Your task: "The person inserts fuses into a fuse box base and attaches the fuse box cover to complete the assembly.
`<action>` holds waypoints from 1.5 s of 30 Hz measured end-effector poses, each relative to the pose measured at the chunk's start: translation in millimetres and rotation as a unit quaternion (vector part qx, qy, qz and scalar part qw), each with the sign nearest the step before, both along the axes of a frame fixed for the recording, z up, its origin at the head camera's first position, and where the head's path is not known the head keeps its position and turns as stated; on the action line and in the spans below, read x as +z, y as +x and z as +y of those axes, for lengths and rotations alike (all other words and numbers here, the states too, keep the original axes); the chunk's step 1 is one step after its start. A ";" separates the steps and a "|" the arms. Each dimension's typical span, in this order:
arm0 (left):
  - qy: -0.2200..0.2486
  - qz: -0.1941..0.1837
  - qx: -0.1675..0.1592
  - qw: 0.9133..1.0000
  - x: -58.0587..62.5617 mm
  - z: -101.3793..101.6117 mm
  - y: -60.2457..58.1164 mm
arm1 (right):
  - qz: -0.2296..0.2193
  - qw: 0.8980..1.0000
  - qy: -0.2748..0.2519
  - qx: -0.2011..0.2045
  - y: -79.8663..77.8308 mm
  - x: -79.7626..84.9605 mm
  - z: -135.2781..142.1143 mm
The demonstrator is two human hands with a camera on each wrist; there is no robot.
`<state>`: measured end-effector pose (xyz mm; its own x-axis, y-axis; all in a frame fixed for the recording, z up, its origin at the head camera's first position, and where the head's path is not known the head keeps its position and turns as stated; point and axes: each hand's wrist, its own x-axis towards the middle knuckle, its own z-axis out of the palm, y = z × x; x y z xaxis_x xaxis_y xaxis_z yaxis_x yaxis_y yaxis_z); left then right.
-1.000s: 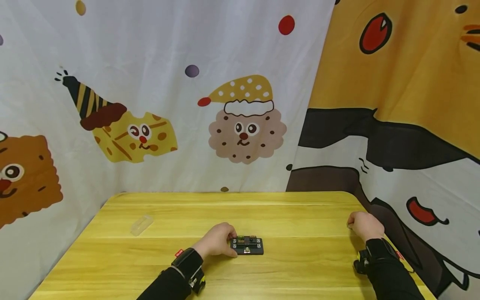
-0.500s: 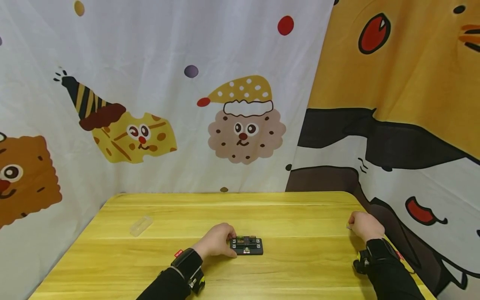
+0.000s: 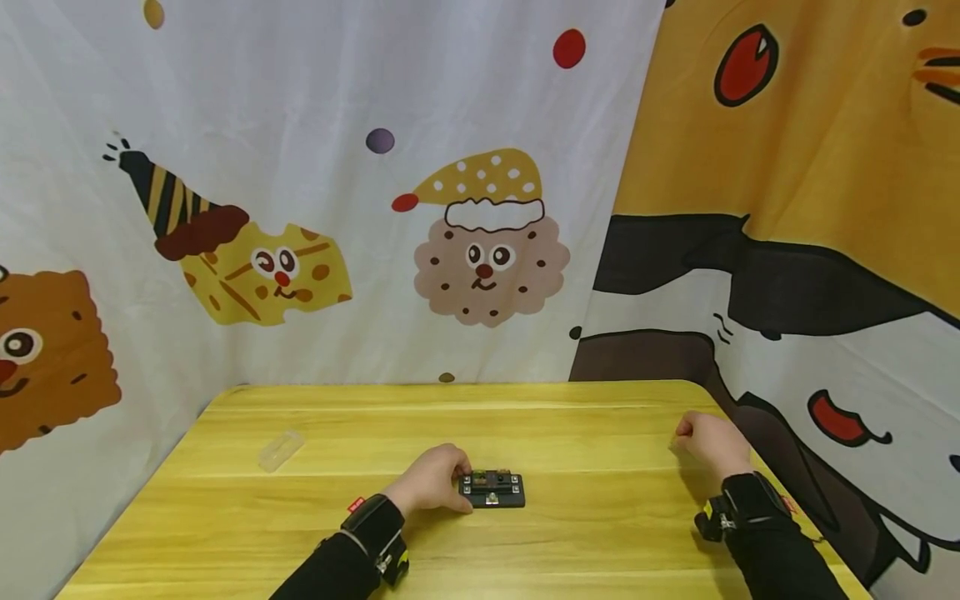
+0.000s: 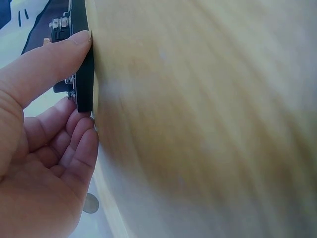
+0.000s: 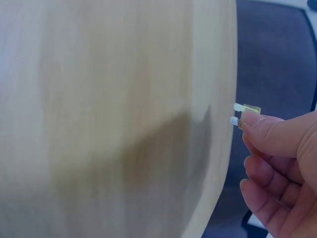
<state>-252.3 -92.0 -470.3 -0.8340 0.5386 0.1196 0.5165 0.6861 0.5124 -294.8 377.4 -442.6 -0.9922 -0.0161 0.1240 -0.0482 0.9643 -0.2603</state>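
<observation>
My left hand (image 3: pixel 431 482) holds the left end of a small black fuse block (image 3: pixel 492 500) with metal screw terminals, on the wooden table. In the left wrist view the thumb lies over one side of the block (image 4: pixel 85 69) and the fingers touch its lower end. Over the table's right side, my right hand (image 3: pixel 717 443) pinches a yellowish blade fuse (image 5: pixel 255 108) between thumb and forefinger. Two metal prongs of the fuse point away from the hand in the right wrist view. The thumb hides part of its body.
A clear plastic cover (image 3: pixel 282 451) lies on the wooden table (image 3: pixel 585 533), left of the left hand. Behind the table and along its right side hangs a curtain (image 3: pixel 315 100) printed with cartoon figures. Both wrists wear black straps with small cameras.
My right hand has moved slightly left and away from me with the fuse in its fingers. The left hand and the fuse block have stayed in place.
</observation>
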 end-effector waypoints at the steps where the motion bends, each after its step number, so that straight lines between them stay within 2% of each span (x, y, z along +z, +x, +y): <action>1: 0.000 0.000 -0.001 1.000 0.5 0.0 0.3 | 0.003 1.000 0.001 0.006 -0.6 1.5 -3.6; 15: -0.002 0.006 -0.004 1.000 3.3 0.4 0.8 | 0.030 0.998 -0.005 0.060 -9.9 8.6 -50.9; 23: 0.000 0.002 -0.004 1.000 3.6 0.4 1.2 | 0.051 0.994 0.000 0.095 -9.1 8.6 -82.2; 35: 0.000 0.005 -0.005 1.000 1.7 0.5 0.5 | 0.084 0.983 0.000 0.165 -1.3 6.1 -130.8; 45: 0.001 0.006 -0.006 1.000 3.0 0.3 1.8 | 0.108 0.969 -0.005 0.222 10.0 6.4 -166.0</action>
<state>-250.5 -91.7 -467.3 -0.8260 0.5482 0.1312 0.5310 0.6786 0.5074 -284.7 211.5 -436.1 -0.8388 -0.4331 0.3299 -0.5121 0.8333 -0.2081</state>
